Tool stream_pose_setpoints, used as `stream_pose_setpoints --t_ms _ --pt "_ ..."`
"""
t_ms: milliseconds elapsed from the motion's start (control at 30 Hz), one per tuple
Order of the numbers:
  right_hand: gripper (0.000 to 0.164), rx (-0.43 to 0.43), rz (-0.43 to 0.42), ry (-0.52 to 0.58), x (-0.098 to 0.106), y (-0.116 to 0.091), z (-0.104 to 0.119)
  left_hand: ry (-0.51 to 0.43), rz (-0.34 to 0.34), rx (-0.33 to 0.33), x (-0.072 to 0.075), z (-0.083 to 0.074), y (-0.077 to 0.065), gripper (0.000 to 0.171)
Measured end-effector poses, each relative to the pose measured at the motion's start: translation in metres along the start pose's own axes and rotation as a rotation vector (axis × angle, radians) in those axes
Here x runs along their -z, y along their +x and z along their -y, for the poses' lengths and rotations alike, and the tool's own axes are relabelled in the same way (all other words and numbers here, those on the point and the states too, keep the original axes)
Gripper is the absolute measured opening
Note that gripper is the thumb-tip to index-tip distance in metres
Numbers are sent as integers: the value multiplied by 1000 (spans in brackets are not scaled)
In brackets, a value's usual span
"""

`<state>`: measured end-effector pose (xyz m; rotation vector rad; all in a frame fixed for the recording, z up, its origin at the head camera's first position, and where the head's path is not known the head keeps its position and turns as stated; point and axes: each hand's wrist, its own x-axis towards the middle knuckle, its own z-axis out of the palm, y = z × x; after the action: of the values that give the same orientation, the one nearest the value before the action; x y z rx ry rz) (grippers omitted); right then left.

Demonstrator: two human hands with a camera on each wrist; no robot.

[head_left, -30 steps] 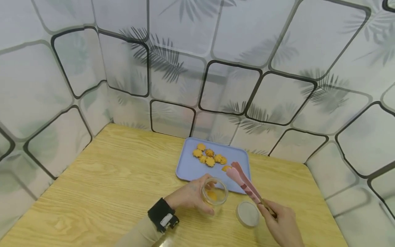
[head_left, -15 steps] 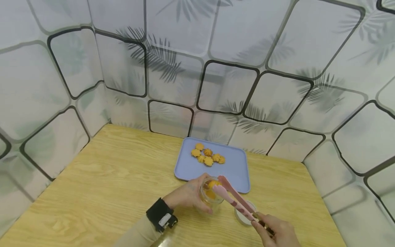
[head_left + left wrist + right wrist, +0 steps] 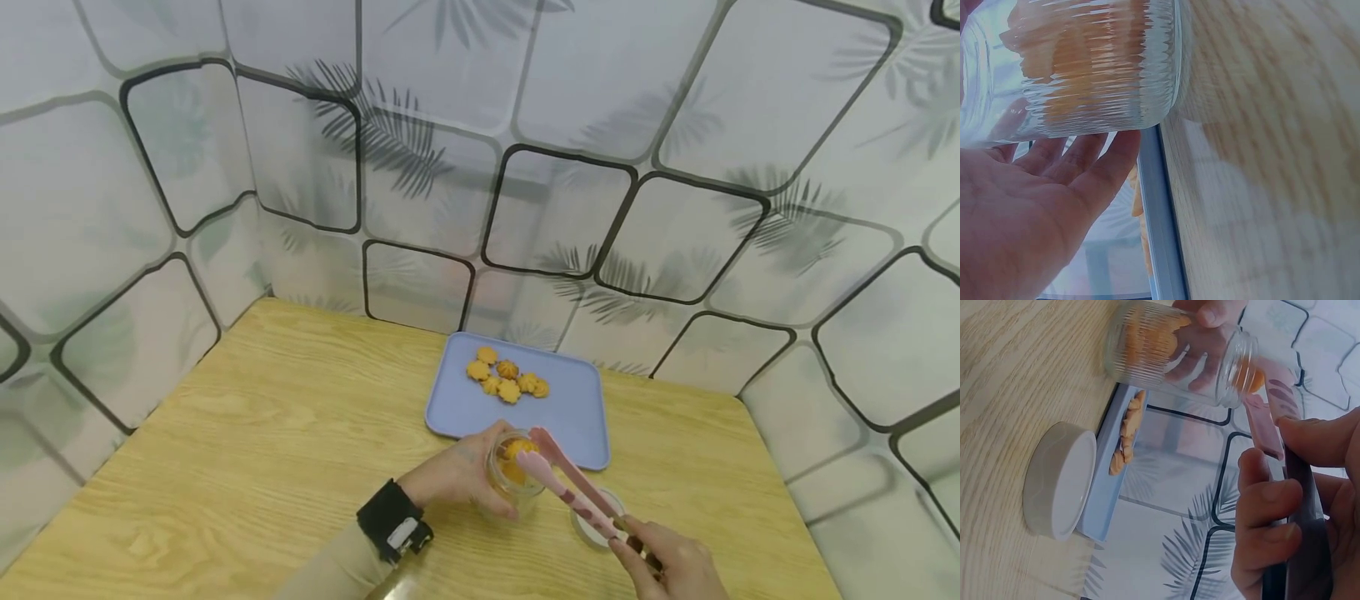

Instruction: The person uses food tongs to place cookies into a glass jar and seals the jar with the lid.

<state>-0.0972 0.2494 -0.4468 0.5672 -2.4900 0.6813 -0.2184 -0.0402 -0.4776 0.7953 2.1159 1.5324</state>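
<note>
A clear ribbed glass jar point(image 3: 1147, 372) stands upright with several golden cookies in its lower part. My left hand point(image 3: 467, 473) grips its side, fingers curved round the glass point(image 3: 1097, 75). My right hand point(image 3: 671, 560) holds pink-tipped tongs point(image 3: 573, 492) by their dark handles. The tong tips are at the jar's mouth, with one cookie point(image 3: 1249, 376) between them, partly inside the rim. Beyond the jar, more cookies point(image 3: 509, 391) lie on a blue tray point(image 3: 566, 427).
A round white lid point(image 3: 1069, 481) lies on the wooden table point(image 3: 300, 417) to the right of the jar, partly hidden under the tongs in the head view. Patterned curtains point(image 3: 420, 192) enclose the table's back and sides.
The tongs have moved left and toward me with a cookie, from over the tray's right side to the jar's mouth. They barely move in the last half second. The left hand keeps its grip.
</note>
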Motion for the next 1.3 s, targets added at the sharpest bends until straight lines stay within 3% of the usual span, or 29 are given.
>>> stream_pose_setpoints --t_ms 500,633,733,833,1067,1167,1300 --pt "31 -15 7 -12 -1 -4 1 55 1 7 -2 -1 2 80" --pt "26 -101 26 84 0 1 3 54 0 16 -3 -2 1 82" --pt "19 -197 46 140 -1 16 0 72 -10 16 -2 -1 1 84" --pt "18 -228 96 102 -9 39 -12 88 -18 13 -1 0 1 86" --pt "24 -222 318 -117 -55 88 -40 55 -24 26 2 1 -3 86" --pt "28 -196 342 -180 -73 99 -48 58 -21 26 1 1 -2 87" --pt "21 -182 359 -214 -85 105 -55 56 -16 25 1 0 0 87"
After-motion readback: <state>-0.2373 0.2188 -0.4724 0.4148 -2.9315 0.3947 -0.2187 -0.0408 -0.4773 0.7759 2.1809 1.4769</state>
